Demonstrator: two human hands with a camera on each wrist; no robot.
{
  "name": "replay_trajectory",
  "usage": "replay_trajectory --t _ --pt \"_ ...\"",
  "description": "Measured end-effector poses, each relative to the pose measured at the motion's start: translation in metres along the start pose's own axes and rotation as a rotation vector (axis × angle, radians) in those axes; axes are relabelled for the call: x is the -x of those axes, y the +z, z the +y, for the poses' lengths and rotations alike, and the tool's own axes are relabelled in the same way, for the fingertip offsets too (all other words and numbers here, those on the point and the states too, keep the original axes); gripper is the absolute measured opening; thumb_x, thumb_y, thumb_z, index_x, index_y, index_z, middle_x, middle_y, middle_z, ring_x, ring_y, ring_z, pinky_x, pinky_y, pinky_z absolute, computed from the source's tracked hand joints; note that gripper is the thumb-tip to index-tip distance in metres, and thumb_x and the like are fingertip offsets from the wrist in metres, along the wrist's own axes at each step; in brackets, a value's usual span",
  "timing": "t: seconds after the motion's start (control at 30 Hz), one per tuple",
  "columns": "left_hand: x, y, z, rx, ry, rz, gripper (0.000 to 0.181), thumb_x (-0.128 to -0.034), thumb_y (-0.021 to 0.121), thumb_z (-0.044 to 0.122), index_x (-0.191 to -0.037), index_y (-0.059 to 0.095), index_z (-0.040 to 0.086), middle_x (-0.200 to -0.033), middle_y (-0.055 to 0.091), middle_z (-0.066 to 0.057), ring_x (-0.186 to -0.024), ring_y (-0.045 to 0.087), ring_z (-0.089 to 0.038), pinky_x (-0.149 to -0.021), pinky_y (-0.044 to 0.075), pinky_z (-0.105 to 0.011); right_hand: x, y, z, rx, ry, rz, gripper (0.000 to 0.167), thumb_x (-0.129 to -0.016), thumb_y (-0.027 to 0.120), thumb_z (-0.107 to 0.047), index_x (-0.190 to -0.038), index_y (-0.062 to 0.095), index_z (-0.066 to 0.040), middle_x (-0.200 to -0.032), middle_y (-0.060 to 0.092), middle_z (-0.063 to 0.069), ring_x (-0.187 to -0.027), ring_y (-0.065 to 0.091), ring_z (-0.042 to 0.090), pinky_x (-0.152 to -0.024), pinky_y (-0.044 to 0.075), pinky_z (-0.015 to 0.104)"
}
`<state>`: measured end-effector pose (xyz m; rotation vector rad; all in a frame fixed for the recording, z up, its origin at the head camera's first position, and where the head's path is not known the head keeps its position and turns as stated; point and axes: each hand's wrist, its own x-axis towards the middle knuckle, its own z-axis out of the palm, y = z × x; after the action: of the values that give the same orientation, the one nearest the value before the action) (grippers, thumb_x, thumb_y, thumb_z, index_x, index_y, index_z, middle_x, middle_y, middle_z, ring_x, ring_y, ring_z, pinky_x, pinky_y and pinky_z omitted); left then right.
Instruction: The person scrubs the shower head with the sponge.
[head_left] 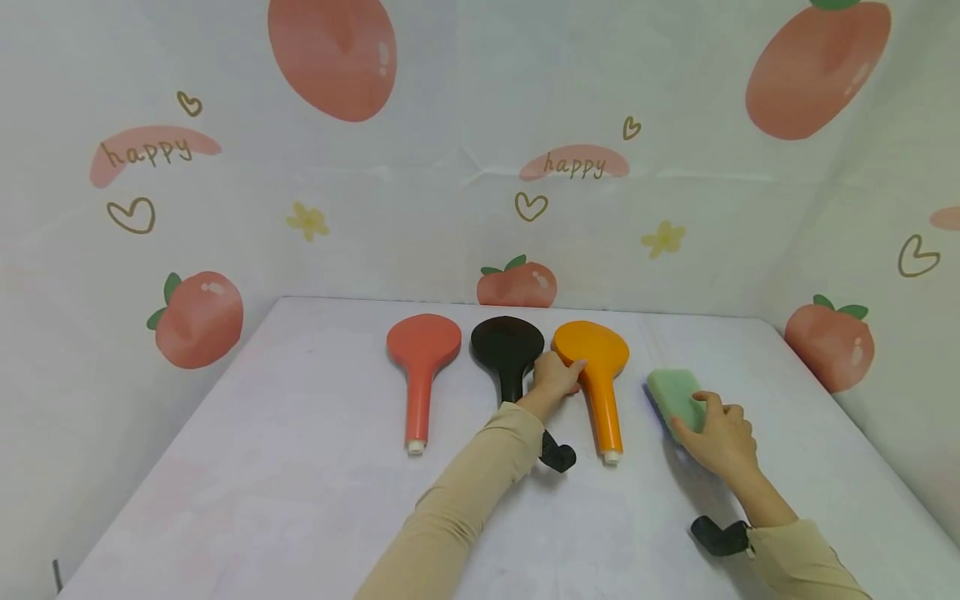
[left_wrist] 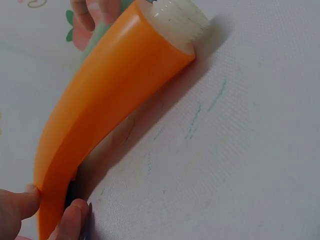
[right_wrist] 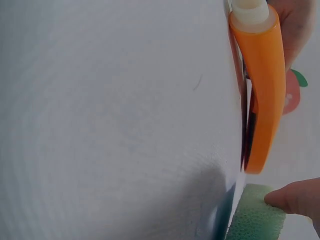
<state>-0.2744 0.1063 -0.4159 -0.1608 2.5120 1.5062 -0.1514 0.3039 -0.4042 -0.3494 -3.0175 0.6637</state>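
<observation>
In the head view, my left hand (head_left: 553,379) pinches the neck of an orange shower head (head_left: 602,400), which lies face down on the table. Its white threaded end (left_wrist: 180,20) shows close up in the left wrist view, with a thumb (left_wrist: 27,202) and a finger on either side of the neck. To the right, a pale green sponge (head_left: 673,393) with a darker underside sits between the thumb and fingers of my right hand (head_left: 723,437). The right wrist view shows a digit pressing the sponge (right_wrist: 255,215).
A black shower head (head_left: 507,342) lies just left of the orange one, its handle partly behind my left forearm. Farther left is a red shower head (head_left: 423,350). The white table (head_left: 262,467) meets a printed cloth backdrop (head_left: 420,225) at the back and sides.
</observation>
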Motion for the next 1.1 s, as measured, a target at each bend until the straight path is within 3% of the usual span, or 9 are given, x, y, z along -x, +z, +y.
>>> replay_trajectory --t 0.2,0.5,0.6,0.67,0.77,0.87,1.1 --pt "-0.001 -0.002 -0.001 -0.024 0.007 -0.013 0.040 -0.0878 0.064 0.034 -0.103 0.059 -0.003 -0.051 0.052 -0.002 -0.042 0.049 -0.009 -0.042 0.037 -0.014 -0.002 0.001 0.000 0.024 0.012 -0.017 0.061 -0.089 0.051 -0.032 -0.131 0.032 0.006 -0.115 0.034 0.045 -0.099 0.041 0.058 -0.069 0.041 0.056" --pt "0.002 -0.007 0.001 0.011 0.010 -0.062 0.037 -0.0900 0.061 0.030 -0.104 0.055 -0.004 -0.047 0.044 0.000 -0.039 0.043 -0.010 -0.041 0.036 -0.015 -0.005 0.002 -0.001 0.051 0.026 -0.068 0.066 -0.088 0.055 -0.038 -0.131 0.031 0.006 -0.117 0.030 0.044 -0.099 0.040 0.058 -0.072 0.039 0.059" --pt "0.006 -0.010 0.003 0.036 -0.005 -0.080 0.042 -0.0909 0.060 0.030 -0.113 0.052 -0.004 -0.054 0.046 -0.003 -0.042 0.042 -0.012 -0.045 0.039 -0.017 -0.005 0.000 -0.004 0.045 0.004 -0.059 0.069 -0.087 0.056 -0.040 -0.132 0.030 0.005 -0.121 0.027 0.045 -0.102 0.037 0.059 -0.074 0.037 0.061" --pt "0.011 -0.013 0.005 0.060 0.000 -0.094 0.046 -0.0915 0.059 0.030 -0.122 0.048 -0.003 -0.070 0.054 -0.006 -0.051 0.048 -0.012 -0.054 0.047 -0.018 -0.005 -0.003 -0.007 0.036 -0.015 -0.046 0.068 -0.088 0.056 -0.039 -0.132 0.031 0.005 -0.123 0.025 0.046 -0.105 0.035 0.060 -0.075 0.036 0.064" --pt "0.019 -0.021 0.006 0.060 0.057 -0.131 0.051 -0.0921 0.057 0.031 -0.131 0.045 0.000 -0.103 0.059 -0.011 -0.078 0.058 -0.015 -0.078 0.054 -0.025 -0.005 -0.006 -0.014 0.014 -0.049 -0.024 0.065 -0.088 0.056 -0.037 -0.131 0.031 0.006 -0.125 0.024 0.047 -0.107 0.033 0.062 -0.077 0.034 0.067" --pt "0.029 -0.034 0.003 0.036 0.146 -0.182 0.052 -0.0924 0.056 0.036 -0.133 0.045 0.004 -0.123 0.056 -0.012 -0.103 0.057 -0.020 -0.095 0.050 -0.031 -0.005 -0.008 -0.022 -0.010 -0.085 -0.001 0.061 -0.089 0.056 -0.033 -0.132 0.032 0.005 -0.126 0.024 0.047 -0.110 0.032 0.062 -0.080 0.031 0.069" --pt "0.053 -0.080 -0.013 0.043 0.365 -0.264 0.047 -0.0948 0.052 0.033 -0.132 0.045 0.004 -0.131 0.051 -0.012 -0.119 0.055 -0.025 -0.098 0.048 -0.035 -0.002 -0.010 -0.051 -0.078 -0.188 0.063 0.057 -0.090 0.057 -0.032 -0.133 0.035 0.000 -0.131 0.026 0.041 -0.114 0.031 0.056 -0.084 0.028 0.064"
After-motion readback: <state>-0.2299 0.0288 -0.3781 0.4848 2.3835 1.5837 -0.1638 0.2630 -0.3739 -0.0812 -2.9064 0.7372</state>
